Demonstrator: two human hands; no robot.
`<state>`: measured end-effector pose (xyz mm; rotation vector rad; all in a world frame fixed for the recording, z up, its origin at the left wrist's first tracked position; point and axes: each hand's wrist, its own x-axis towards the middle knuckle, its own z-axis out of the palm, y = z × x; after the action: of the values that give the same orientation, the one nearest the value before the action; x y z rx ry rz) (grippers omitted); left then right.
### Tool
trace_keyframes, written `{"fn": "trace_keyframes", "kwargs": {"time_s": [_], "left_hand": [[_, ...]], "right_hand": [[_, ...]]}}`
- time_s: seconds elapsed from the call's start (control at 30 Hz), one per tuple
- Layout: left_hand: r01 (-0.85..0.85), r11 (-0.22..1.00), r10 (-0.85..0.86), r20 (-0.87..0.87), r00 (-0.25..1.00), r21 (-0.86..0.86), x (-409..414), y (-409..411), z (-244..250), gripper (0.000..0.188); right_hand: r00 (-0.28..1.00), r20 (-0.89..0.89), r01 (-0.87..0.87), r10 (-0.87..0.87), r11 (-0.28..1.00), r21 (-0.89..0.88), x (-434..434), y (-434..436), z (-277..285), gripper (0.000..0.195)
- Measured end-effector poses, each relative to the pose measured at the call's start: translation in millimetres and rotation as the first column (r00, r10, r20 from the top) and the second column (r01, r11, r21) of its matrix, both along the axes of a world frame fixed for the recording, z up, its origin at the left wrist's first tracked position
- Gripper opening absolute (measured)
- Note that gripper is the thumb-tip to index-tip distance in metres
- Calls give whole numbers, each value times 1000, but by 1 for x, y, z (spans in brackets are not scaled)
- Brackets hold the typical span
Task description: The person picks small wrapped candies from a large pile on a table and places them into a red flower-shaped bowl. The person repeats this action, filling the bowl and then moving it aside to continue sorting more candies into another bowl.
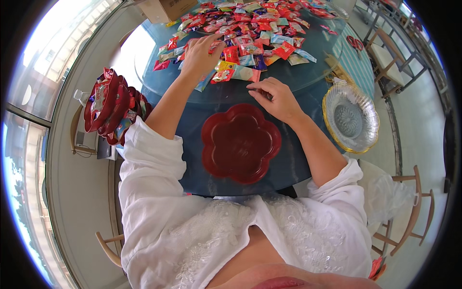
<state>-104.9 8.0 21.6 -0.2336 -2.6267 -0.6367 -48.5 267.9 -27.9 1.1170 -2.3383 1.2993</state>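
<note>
An empty dark red flower-shaped plastic tray [241, 143] lies on the dark table right before me. Beyond it, a large heap of wrapped candies [249, 27] covers much of a round glass turntable [303, 77]. My left hand [203, 54] reaches onto the near left part of the heap, its fingers over a red-wrapped piece; whether they grip it cannot be told. My right hand [274, 96] hovers between the tray and the heap with fingers bent; something small and dark shows under the fingers, too hidden to name.
Stacked red flower-shaped trays [119, 104] filled with candies stand at the left table edge. Silvery bowls with gold rims [350, 117] are stacked at the right. Red-handled scissors [355, 43] lie on a striped cloth [357, 68]. A cardboard box [164, 10] is at the far left.
</note>
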Motion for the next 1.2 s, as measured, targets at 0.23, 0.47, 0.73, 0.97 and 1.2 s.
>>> {"fn": "trace_keyframes", "kwargs": {"time_s": [0.23, 0.47, 0.73, 0.97, 1.2], "left_hand": [[35, 975, -62, -120, 991, -219, 82, -7, -58, 42], [54, 935, -168, -304, 938, -350, 84, -2, -63, 27], [210, 950, -291, -410, 864, -232, 122, 8, -29, 26], [554, 763, -630, -192, 752, -334, 152, 27, -28, 31], [573, 757, -598, 22, 802, -313, 149, 22, -29, 27]], "right_hand": [[938, -334, 157, -93, 973, 170, -18, -2, -19, 36], [867, -490, 265, -90, 917, 299, -24, -6, -28, 43], [932, -351, 194, -88, 941, 278, -16, -3, -20, 36], [972, -198, 138, -124, 989, 54, -12, 0, -10, 41], [961, -241, 136, -139, 990, -28, -8, 2, -4, 42]]}}
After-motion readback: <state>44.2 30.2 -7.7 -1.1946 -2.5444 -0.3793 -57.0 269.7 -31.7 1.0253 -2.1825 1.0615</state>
